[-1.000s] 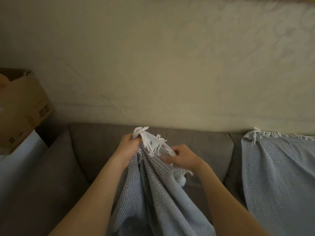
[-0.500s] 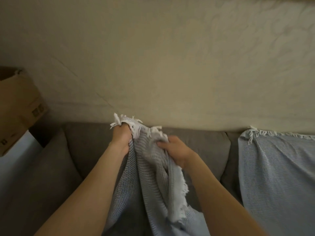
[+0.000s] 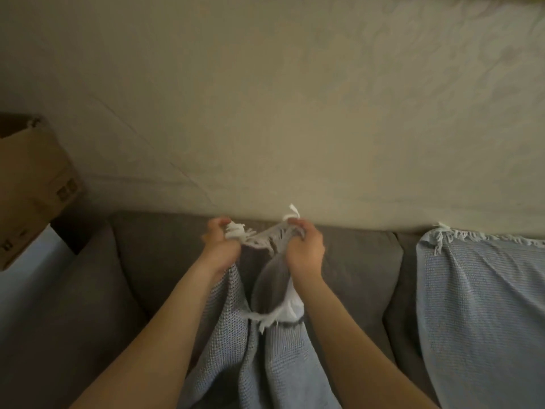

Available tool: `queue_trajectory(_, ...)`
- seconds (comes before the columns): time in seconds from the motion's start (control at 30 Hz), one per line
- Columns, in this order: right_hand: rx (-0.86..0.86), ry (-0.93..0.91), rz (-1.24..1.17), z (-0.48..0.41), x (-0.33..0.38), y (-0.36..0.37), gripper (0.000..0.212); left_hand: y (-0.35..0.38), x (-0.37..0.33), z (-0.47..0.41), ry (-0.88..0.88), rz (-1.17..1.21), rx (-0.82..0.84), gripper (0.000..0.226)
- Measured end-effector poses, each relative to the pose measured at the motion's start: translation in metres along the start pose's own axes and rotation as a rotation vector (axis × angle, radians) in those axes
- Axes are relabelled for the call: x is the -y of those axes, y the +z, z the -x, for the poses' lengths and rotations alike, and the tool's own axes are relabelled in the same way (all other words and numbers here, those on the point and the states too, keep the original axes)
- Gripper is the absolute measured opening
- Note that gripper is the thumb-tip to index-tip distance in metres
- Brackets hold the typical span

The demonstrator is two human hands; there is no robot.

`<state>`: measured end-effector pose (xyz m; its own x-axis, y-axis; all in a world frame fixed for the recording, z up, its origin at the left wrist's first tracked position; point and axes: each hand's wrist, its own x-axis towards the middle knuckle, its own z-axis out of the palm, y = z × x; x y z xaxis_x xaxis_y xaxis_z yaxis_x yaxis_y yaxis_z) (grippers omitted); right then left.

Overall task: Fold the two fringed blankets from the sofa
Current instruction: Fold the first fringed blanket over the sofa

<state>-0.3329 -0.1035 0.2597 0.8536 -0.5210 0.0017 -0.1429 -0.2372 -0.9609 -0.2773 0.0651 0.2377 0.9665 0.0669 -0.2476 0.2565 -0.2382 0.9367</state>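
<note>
A pale blue woven blanket with a white fringe hangs in front of me over the grey sofa. My left hand grips the fringed top edge at one end. My right hand grips the same edge a short way to the right, so the fringe sags between them. The cloth below bunches in loose folds and another fringed edge shows lower down. A second pale blue fringed blanket lies draped over the sofa's right back cushion.
A beige wall rises behind the sofa. At the left, a cardboard box sits on a white surface beside the sofa arm.
My hands have drawn apart along the fringed edge, the right hand sliding rightward and up. The fringe now stretches between them where before it was bunched together.
</note>
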Motion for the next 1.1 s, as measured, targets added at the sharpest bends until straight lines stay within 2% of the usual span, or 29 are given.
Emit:
queue_trajectory(0.07,0.101,0.065,0.079,0.008,-0.018,0.003,0.036,0.004,0.008,0.005,0.019,0.022,0.105,0.052)
queue_trajectory(0.1,0.164,0.062,0.128,0.011,-0.027,0.005,0.034,0.004,0.009,0.010,0.030,0.006,0.171,0.050)
queue_trajectory(0.23,0.376,-0.160,0.211,0.012,-0.050,0.011,0.051,0.008,0.014,0.014,0.103,-0.078,0.412,0.059)
queue_trajectory(0.3,0.538,-0.193,0.182,0.011,-0.057,0.013,0.059,0.009,0.016,0.015,0.186,-0.151,0.485,0.059)
queue_trajectory(0.33,0.609,-0.170,0.188,0.011,-0.062,0.013,0.060,0.009,0.016,0.015,0.213,-0.167,0.508,0.059)
queue_trajectory(0.4,0.665,-0.170,0.238,0.015,-0.065,0.012,0.045,0.007,0.017,0.014,0.262,-0.207,0.526,0.057)
queue_trajectory(0.47,0.653,-0.187,0.386,0.016,-0.067,0.008,0.014,0.005,0.019,0.016,0.310,-0.257,0.531,0.049)
queue_trajectory(0.5,0.648,-0.185,0.476,0.015,-0.067,0.006,0.008,0.005,0.019,0.018,0.333,-0.321,0.529,0.044)
queue_trajectory(0.57,0.595,-0.204,0.583,0.015,-0.066,0.003,0.022,0.004,0.025,0.019,0.362,-0.449,0.506,0.033)
queue_trajectory(0.67,0.528,-0.299,0.558,0.020,-0.060,-0.004,0.021,0.003,0.042,0.019,0.337,-0.590,0.486,0.009)
queue_trajectory(0.7,0.521,-0.327,0.518,0.019,-0.058,-0.007,0.018,0.002,0.046,0.020,0.311,-0.612,0.500,0.008)
queue_trajectory(0.77,0.528,-0.370,0.450,0.018,-0.051,-0.014,0.024,0.001,0.059,0.023,0.241,-0.609,0.524,0.033)
queue_trajectory(0.93,0.473,-0.343,0.294,0.023,-0.027,-0.029,0.020,-0.005,0.072,0.026,0.206,-0.627,0.419,0.064)
queue_trajectory(1.0,0.393,-0.295,0.180,0.024,-0.016,-0.034,0.020,-0.007,0.070,0.025,0.216,-0.664,0.393,0.067)
queue_trajectory(1.1,0.261,-0.265,-0.011,0.023,0.004,-0.044,0.027,-0.009,0.069,0.028,0.234,-0.690,0.383,0.054)
